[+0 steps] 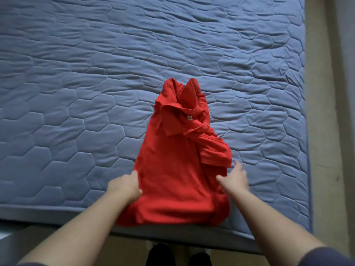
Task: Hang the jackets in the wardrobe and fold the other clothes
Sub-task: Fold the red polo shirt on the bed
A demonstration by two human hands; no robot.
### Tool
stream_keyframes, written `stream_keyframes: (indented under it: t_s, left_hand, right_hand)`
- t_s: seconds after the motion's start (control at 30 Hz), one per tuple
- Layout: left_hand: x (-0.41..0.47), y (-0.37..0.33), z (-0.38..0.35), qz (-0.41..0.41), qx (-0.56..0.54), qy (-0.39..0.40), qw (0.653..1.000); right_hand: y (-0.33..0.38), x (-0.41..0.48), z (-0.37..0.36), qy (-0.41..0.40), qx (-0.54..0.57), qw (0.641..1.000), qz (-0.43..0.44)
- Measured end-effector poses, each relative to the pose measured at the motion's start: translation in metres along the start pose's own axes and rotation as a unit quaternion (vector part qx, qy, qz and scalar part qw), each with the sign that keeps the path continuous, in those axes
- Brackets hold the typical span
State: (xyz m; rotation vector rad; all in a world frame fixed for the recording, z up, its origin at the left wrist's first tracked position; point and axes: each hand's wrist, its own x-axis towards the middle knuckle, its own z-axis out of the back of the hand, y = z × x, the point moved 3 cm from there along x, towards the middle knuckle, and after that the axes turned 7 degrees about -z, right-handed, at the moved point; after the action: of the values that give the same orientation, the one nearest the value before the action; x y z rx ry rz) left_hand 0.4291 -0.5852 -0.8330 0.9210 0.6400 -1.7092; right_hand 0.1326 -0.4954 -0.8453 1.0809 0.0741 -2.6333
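A red polo shirt (172,169) lies on the blue quilted mattress (96,83), collar pointing away from me, hem at the near edge. Its sides are folded inward, with one sleeve lying across the right half. My left hand (124,186) grips the shirt's left edge, fingers tucked under the cloth. My right hand (235,178) is at the shirt's right edge with fingers straight and spread, touching the fabric beside the folded sleeve.
The mattress's near edge (172,233) runs just in front of my legs and shoes (180,254). A beige floor strip (324,131) lies to the right of the bed. A grey surface (11,240) shows at the lower left.
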Motion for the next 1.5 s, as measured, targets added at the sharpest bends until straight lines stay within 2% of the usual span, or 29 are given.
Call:
stream_keyframes:
  t_s: [0.07, 0.13, 0.2, 0.27, 0.33, 0.43, 0.5, 0.6, 0.67, 0.77, 0.87, 0.93, 1.0, 1.1, 1.17, 1.23, 1.33, 1.4, 1.43, 1.5]
  left_hand:
    - [0.01, -0.014, 0.035, -0.02, -0.014, -0.095, 0.995]
    - [0.025, -0.032, 0.069, -0.059, -0.034, -0.194, 0.979]
    - [0.044, -0.051, 0.099, -0.09, -0.081, -0.277, 0.953]
    - [0.065, -0.068, 0.126, -0.098, -0.163, -0.321, 0.928]
    - [0.086, -0.079, 0.141, -0.072, -0.256, -0.301, 0.916]
    - [0.106, -0.086, 0.144, -0.017, -0.337, -0.235, 0.911]
    - [0.104, -0.086, 0.144, -0.009, -0.386, -0.258, 0.886]
    - [0.089, -0.083, 0.154, -0.039, -0.474, -0.299, 0.827]
    - [0.069, -0.081, 0.169, -0.081, -0.494, -0.32, 0.804]
    - [0.025, -0.082, 0.202, -0.172, -0.49, -0.323, 0.791]
    - [-0.031, -0.092, 0.245, -0.287, -0.438, -0.307, 0.795]
    - [-0.075, -0.098, 0.275, -0.34, -0.394, -0.297, 0.801]
    - [-0.123, -0.099, 0.306, -0.373, -0.397, -0.278, 0.791]
    - [-0.198, -0.092, 0.35, -0.384, -0.402, -0.258, 0.79]
    - [-0.252, -0.08, 0.379, -0.382, -0.363, -0.276, 0.804]
    - [-0.305, -0.066, 0.404, -0.374, -0.281, -0.287, 0.836]
    - [-0.371, -0.051, 0.423, -0.329, -0.025, -0.302, 0.895]
    - [-0.405, -0.043, 0.426, -0.261, 0.135, -0.337, 0.895]
    - [-0.42, -0.039, 0.427, -0.22, 0.172, -0.36, 0.89]
    - [-0.44, -0.03, 0.428, -0.147, 0.176, -0.405, 0.885]
  right_hand:
    - [0.032, 0.0, 0.021, -0.116, -0.029, 0.988, 0.096]
    - [0.065, 0.003, 0.031, -0.165, -0.069, 0.963, 0.201]
    - [0.092, 0.011, 0.031, -0.144, -0.101, 0.944, 0.279]
    - [0.11, 0.022, 0.023, -0.079, -0.121, 0.94, 0.31]
    - [0.118, 0.03, 0.012, 0.0, -0.13, 0.944, 0.303]
    - [0.116, 0.029, -0.004, 0.044, -0.138, 0.94, 0.309]
    - [0.111, 0.021, -0.007, 0.089, -0.126, 0.936, 0.317]
    - [0.108, 0.013, 0.004, 0.157, -0.102, 0.935, 0.3]
    - [0.117, 0.007, 0.026, 0.152, -0.046, 0.942, 0.297]
    - [0.142, -0.013, 0.071, 0.087, 0.069, 0.94, 0.324]
    - [0.169, -0.05, 0.123, 0.014, 0.091, 0.916, 0.391]
    - [0.186, -0.085, 0.154, 0.004, 0.034, 0.888, 0.459]
    - [0.197, -0.124, 0.18, 0.015, -0.036, 0.868, 0.494]
    - [0.196, -0.182, 0.224, 0.017, 0.001, 0.883, 0.469]
    - [0.188, -0.218, 0.265, -0.044, 0.022, 0.887, 0.459]
    - [0.179, -0.248, 0.308, -0.113, 0.012, 0.883, 0.456]
    - [0.161, -0.284, 0.364, -0.173, -0.02, 0.872, 0.457]
    - [0.144, -0.306, 0.394, -0.212, -0.047, 0.873, 0.437]
    - [0.135, -0.319, 0.406, -0.229, -0.052, 0.871, 0.431]
    - [0.119, -0.342, 0.422, -0.244, -0.043, 0.87, 0.427]
